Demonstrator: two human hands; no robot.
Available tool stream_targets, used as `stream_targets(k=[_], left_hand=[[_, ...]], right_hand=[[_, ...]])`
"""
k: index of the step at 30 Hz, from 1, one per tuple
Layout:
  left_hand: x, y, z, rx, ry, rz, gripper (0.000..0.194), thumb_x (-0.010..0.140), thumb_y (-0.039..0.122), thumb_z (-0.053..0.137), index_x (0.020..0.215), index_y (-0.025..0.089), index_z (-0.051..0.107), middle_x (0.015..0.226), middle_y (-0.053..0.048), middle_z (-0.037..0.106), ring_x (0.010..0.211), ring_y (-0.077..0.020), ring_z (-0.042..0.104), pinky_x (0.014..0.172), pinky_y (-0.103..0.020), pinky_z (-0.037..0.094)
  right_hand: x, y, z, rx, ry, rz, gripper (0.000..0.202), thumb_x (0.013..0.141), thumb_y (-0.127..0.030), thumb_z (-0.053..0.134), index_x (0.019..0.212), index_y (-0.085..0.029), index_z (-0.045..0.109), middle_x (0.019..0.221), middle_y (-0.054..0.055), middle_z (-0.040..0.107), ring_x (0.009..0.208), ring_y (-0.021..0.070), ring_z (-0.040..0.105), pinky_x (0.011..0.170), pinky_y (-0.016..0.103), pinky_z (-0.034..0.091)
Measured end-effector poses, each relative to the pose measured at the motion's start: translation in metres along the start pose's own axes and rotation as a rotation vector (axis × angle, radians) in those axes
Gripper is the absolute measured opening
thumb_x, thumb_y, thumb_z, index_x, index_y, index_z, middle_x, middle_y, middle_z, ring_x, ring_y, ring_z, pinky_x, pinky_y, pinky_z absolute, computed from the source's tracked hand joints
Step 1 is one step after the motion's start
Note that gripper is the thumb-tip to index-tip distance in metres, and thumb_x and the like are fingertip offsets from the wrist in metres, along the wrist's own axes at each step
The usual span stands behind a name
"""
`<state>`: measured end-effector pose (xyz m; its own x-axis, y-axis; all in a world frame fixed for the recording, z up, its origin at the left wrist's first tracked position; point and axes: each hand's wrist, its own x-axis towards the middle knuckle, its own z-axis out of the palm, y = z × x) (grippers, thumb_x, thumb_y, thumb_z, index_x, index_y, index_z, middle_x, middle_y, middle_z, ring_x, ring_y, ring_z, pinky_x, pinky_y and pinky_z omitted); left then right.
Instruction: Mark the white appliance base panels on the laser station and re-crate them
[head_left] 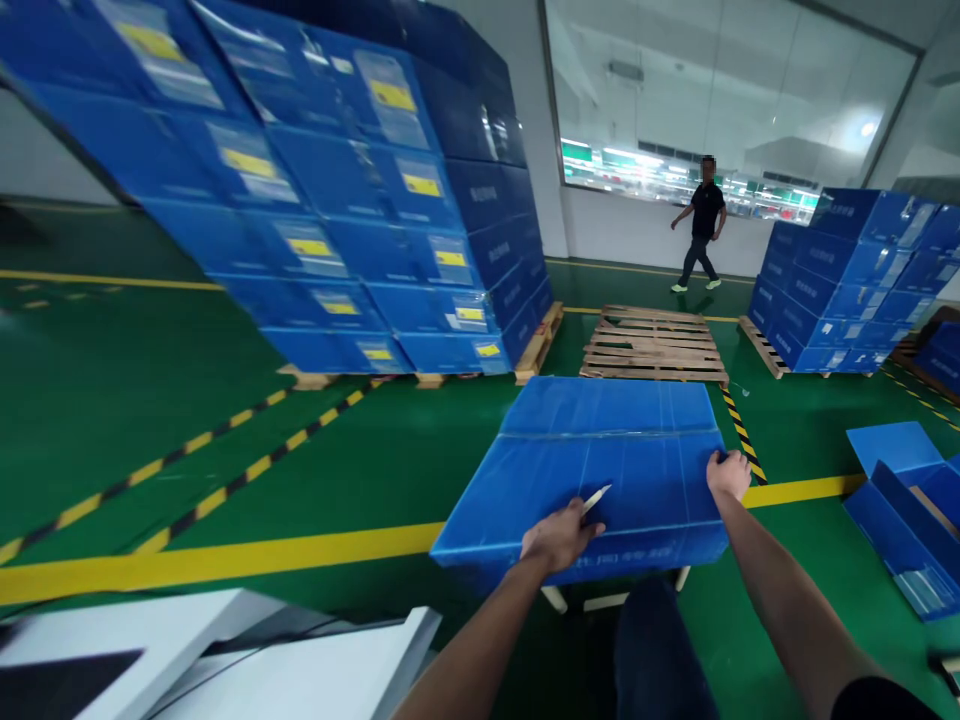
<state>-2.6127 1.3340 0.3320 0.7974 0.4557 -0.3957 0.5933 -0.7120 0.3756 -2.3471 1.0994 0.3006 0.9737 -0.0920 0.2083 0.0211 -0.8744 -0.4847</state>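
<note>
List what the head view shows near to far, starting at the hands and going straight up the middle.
left hand with a pale blade-like tool and right hand on the blue corrugated box → empty wooden pallet → walking person → window wall.

My right hand [727, 474] fingers curl over blue box [592, 480] right edge, tips hidden. Stand under box mostly covered. Pallet labels [420, 184] too blurred to read.

left grip [559, 540] curled, knuckles up | right grip [727, 475] clamped, fingers hooked | both arms extended
</note>
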Motion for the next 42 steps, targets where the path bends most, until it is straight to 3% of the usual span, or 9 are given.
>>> stream_targets(k=[5, 10, 14, 20, 25, 34, 42], left_hand=[[0.001, -0.001, -0.001, 0.044, -0.016, 0.005, 0.045, 0.104, 0.061, 0.052, 0.129, 0.024, 0.059, 0.132, -0.016, 0.078, 0.127, -0.0394, 0.074, 0.097, -0.046, 0.057], [0.023, 0.015, -0.020, 0.099, 0.006, 0.025, 0.054, 0.112, 0.062, 0.024, 0.141, 0.025, 0.052, 0.124, -0.017, 0.080, 0.119, -0.0409, 0.077, 0.095, -0.049, 0.056], [0.066, 0.068, -0.036, 0.199, 0.051, 0.153, 0.044, 0.114, 0.049, 0.023, 0.137, 0.026, 0.054, 0.120, -0.014, 0.081, 0.109, -0.0361, 0.079, 0.091, -0.046, 0.057], [0.135, 0.162, -0.030, 0.226, 0.124, 0.391, 0.036, 0.114, 0.041, 0.035, 0.136, 0.028, 0.060, 0.140, -0.011, 0.074, 0.126, -0.0321, 0.071, 0.096, -0.041, 0.054], [0.175, 0.206, -0.023, 0.235, 0.171, 0.446, 0.035, 0.114, 0.034, 0.039, 0.132, 0.024, 0.067, 0.135, -0.013, 0.075, 0.125, -0.0312, 0.071, 0.095, -0.040, 0.054], [0.206, 0.224, -0.013, 0.266, 0.127, 0.511, 0.037, 0.111, 0.034, 0.046, 0.131, 0.024, 0.074, 0.134, -0.015, 0.077, 0.123, -0.0328, 0.073, 0.098, -0.043, 0.056], [0.209, 0.238, -0.016, 0.323, 0.130, 0.558, 0.038, 0.105, 0.022, 0.049, 0.125, 0.023, 0.081, 0.127, -0.017, 0.080, 0.123, -0.0325, 0.070, 0.098, -0.042, 0.056]], right_hand=[[0.001, 0.001, 0.000, 0.031, -0.007, 0.000, 0.039, 0.101, -0.038, 0.060, 0.125, -0.009, 0.072, 0.128, 0.025, 0.071, 0.123, 0.0424, 0.063, 0.101, 0.048, 0.047], [0.009, 0.008, 0.009, 0.035, -0.036, 0.016, 0.039, 0.104, -0.039, 0.062, 0.129, -0.011, 0.072, 0.133, 0.022, 0.071, 0.126, 0.0392, 0.062, 0.105, 0.046, 0.045], [0.017, 0.016, 0.019, 0.046, -0.066, 0.031, 0.034, 0.107, -0.036, 0.059, 0.128, -0.012, 0.074, 0.132, 0.019, 0.073, 0.125, 0.0366, 0.062, 0.106, 0.044, 0.045], [0.018, 0.019, 0.025, 0.078, -0.060, 0.036, 0.032, 0.106, -0.034, 0.056, 0.119, -0.012, 0.074, 0.125, 0.021, 0.074, 0.119, 0.0382, 0.062, 0.105, 0.046, 0.044], [0.017, 0.019, 0.025, 0.085, -0.040, 0.037, 0.029, 0.105, -0.033, 0.056, 0.115, -0.012, 0.074, 0.121, 0.021, 0.074, 0.117, 0.0377, 0.062, 0.106, 0.047, 0.044], [0.015, 0.016, 0.024, 0.069, -0.030, 0.048, 0.026, 0.105, -0.034, 0.056, 0.111, -0.015, 0.072, 0.119, 0.019, 0.074, 0.117, 0.0365, 0.062, 0.104, 0.045, 0.044], [0.015, 0.016, 0.022, 0.066, -0.036, 0.051, 0.026, 0.107, -0.033, 0.054, 0.113, -0.015, 0.072, 0.120, 0.019, 0.074, 0.118, 0.0356, 0.062, 0.106, 0.045, 0.042]])
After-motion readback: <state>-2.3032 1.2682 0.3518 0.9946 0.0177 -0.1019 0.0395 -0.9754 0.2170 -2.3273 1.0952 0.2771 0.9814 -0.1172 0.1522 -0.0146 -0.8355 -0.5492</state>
